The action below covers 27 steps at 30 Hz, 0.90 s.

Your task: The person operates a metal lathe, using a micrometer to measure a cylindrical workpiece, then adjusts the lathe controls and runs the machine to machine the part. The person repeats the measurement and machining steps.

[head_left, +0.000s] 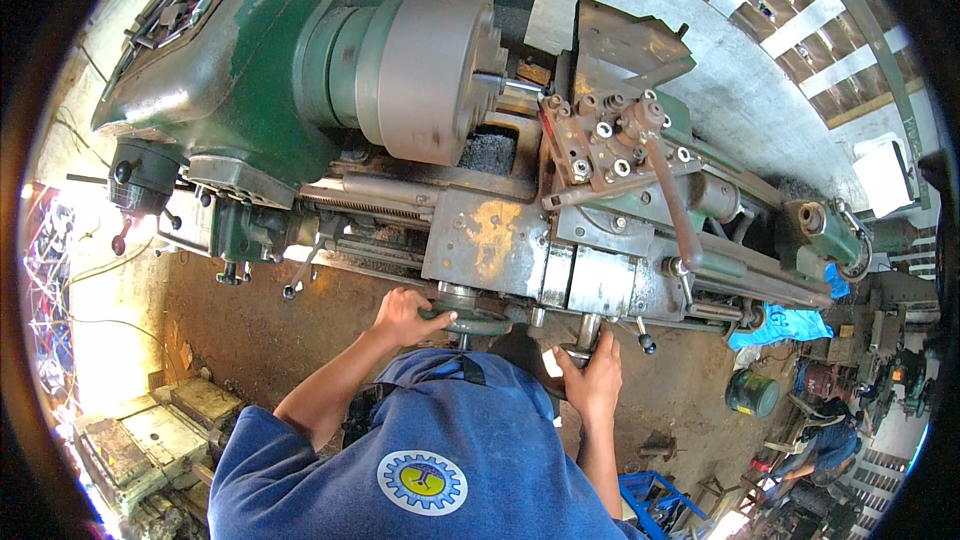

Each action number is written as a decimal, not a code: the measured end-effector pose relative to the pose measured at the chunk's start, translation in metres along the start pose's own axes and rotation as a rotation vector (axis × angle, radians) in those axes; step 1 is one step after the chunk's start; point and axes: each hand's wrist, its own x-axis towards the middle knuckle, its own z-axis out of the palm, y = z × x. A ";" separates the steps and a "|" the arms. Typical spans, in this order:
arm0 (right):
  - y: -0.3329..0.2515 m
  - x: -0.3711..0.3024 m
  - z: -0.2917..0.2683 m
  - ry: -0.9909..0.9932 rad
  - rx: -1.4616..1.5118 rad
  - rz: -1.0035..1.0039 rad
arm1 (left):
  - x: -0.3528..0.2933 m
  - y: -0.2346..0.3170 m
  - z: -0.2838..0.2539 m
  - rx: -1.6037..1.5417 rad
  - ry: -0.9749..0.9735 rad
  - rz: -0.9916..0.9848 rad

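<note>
Hands (405,315) (592,380) grip green lathe (240,70) handwheels above dirt workshop floor (250,330).

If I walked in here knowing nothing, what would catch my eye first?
Most likely the big green lathe filling the upper half, with its broad grey chuck at centre top. Below it, the person's left hand grips a round handwheel and the right hand holds a crank handle on the carriage front.

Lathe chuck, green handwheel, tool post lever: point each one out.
Lathe chuck (432,70), head view, on its grey outer rim.
Green handwheel (470,322), head view, on the rim beside the left hand (405,315).
Tool post lever (672,195), head view, mid-shaft.
</note>
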 end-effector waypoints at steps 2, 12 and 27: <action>0.000 0.000 0.000 0.003 -0.004 -0.002 | 0.000 -0.002 0.002 0.007 0.006 0.004; -0.002 0.001 -0.002 -0.035 0.012 0.036 | 0.001 0.000 -0.003 0.015 -0.045 -0.027; 0.001 0.001 0.000 -0.027 0.002 0.023 | -0.001 -0.002 -0.002 -0.016 -0.030 -0.025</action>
